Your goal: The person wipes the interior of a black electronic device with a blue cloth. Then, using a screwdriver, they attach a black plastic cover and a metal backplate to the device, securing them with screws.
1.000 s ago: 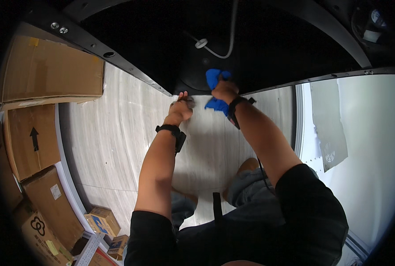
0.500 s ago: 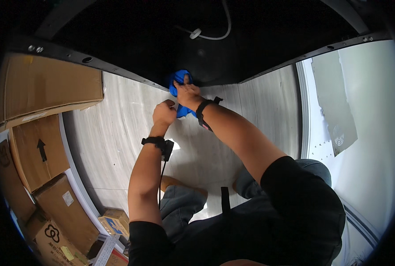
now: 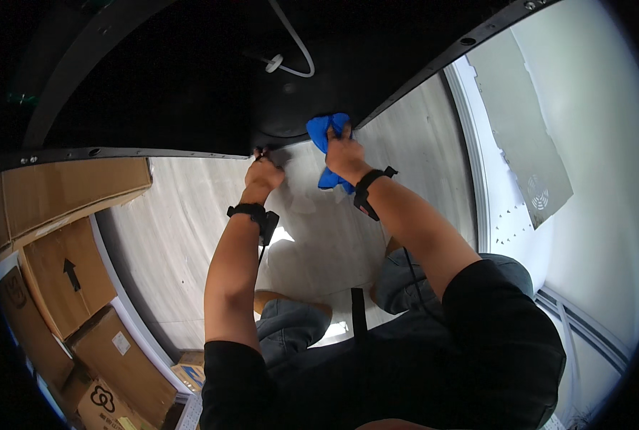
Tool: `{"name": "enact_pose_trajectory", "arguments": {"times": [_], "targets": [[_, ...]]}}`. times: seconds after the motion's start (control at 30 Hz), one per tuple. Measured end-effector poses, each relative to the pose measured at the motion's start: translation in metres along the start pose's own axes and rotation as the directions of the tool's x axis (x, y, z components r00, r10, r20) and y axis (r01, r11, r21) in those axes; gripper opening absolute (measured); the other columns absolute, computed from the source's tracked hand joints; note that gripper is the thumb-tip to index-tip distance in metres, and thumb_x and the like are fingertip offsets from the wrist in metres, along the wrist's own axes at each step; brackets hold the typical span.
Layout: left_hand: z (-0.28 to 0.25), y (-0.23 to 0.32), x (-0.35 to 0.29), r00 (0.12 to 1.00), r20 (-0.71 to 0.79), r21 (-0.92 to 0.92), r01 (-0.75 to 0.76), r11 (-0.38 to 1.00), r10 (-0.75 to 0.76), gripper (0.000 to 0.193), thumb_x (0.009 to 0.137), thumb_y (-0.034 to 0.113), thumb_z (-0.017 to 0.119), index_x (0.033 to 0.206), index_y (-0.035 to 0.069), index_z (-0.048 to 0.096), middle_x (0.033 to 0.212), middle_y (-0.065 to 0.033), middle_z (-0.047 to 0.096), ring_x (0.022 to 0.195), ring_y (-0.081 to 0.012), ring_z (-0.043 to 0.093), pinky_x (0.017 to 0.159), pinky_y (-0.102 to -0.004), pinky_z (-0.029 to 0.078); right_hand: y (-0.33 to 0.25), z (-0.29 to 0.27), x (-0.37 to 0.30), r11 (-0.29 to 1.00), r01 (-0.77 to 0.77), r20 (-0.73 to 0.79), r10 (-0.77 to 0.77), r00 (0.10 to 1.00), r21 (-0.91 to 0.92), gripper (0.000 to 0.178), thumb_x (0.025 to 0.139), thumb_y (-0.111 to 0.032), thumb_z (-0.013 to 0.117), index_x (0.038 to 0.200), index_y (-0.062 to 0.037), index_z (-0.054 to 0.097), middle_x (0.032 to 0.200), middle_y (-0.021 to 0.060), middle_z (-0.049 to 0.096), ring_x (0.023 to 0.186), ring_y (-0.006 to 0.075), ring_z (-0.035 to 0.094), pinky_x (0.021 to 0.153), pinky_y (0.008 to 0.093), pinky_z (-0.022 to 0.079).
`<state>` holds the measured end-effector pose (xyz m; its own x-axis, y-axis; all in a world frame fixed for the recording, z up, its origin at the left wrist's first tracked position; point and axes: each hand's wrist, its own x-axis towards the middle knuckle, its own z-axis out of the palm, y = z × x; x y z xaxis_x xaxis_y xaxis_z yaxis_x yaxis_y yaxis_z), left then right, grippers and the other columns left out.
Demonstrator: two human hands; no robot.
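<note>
A blue cloth (image 3: 319, 127) is bunched under my right hand (image 3: 345, 156), whose fingers press it against the lower edge of a large black cabinet (image 3: 183, 107). Part of the cloth hangs down below the palm over the floor. To the left, my left hand (image 3: 264, 173) is closed with its fingertips curled at the cabinet's bottom edge, apart from the cloth. Both wrists wear black straps, and a small dark device sits on the left one.
Cardboard boxes (image 3: 68, 272) are stacked along the left side. A thin white cable with a round white piece (image 3: 273, 63) hangs on the cabinet. At right stands a white panel (image 3: 599, 179) with a grey sheet (image 3: 523, 136). Light wood-look floor (image 3: 183, 236) lies below.
My right hand has moved right along the cabinet's edge with the blue cloth. The left hand has gone up from beside the cloth to the cabinet's edge. The view has turned.
</note>
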<state>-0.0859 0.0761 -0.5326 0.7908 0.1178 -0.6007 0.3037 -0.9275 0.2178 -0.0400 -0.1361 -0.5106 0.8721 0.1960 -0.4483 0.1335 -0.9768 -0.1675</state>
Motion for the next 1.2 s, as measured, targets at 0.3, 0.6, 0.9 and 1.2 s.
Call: {"name": "enact_pose_trajectory", "arguments": {"times": [0.3, 0.6, 0.9, 1.2], "targets": [[-0.003, 0.003, 0.004, 0.995, 0.09, 0.093, 0.03, 0.995, -0.039, 0.071, 0.083, 0.032, 0.049, 0.142, -0.003, 0.029, 0.143, -0.0269, 0.034, 0.118, -0.0335, 0.053, 0.101, -0.036, 0.043, -0.002, -0.018, 0.028, 0.945, -0.187, -0.015, 0.198, 0.98, 0.268, 0.082, 0.079, -0.025, 0.062, 0.146, -0.0037, 0.021, 0.147, 0.0369, 0.014, 0.11, 0.0439, 0.057, 0.09, 0.0422, 0.05], [-0.015, 0.017, 0.008, 0.99, 0.095, 0.097, 0.091, 0.991, -0.101, 0.063, 0.079, 0.025, 0.054, 0.133, -0.006, 0.043, 0.125, -0.0242, 0.056, 0.117, -0.0309, 0.055, 0.1, -0.0347, 0.043, -0.028, -0.037, -0.008, 0.956, -0.065, 0.079, 0.044, 0.996, 0.284, 0.076, 0.079, -0.021, 0.059, 0.145, -0.0042, 0.027, 0.14, 0.0318, 0.036, 0.109, 0.0388, 0.059, 0.092, 0.0423, 0.049], [0.003, -0.012, 0.017, 0.999, 0.045, 0.082, -0.016, 0.996, 0.012, 0.059, 0.081, 0.023, 0.051, 0.134, -0.001, 0.043, 0.126, -0.0231, 0.055, 0.117, -0.0329, 0.054, 0.101, -0.0358, 0.043, -0.012, -0.006, -0.008, 0.978, -0.101, 0.018, 0.099, 0.995, 0.182, 0.077, 0.077, -0.023, 0.063, 0.146, -0.0113, 0.031, 0.147, 0.0319, 0.021, 0.094, 0.0381, 0.066, 0.083, 0.0408, 0.053], [0.0, -0.037, 0.018, 0.993, -0.032, -0.008, -0.113, 0.994, 0.113, 0.053, 0.08, 0.025, 0.052, 0.132, 0.017, 0.051, 0.125, -0.0189, 0.057, 0.113, -0.0366, 0.055, 0.099, -0.0396, 0.044, -0.058, 0.008, -0.026, 0.918, -0.082, 0.028, 0.077, 0.997, 0.388, 0.074, 0.077, -0.019, 0.062, 0.145, -0.0181, 0.033, 0.145, 0.0331, 0.026, 0.103, 0.0414, 0.061, 0.089, 0.0426, 0.051]]}}
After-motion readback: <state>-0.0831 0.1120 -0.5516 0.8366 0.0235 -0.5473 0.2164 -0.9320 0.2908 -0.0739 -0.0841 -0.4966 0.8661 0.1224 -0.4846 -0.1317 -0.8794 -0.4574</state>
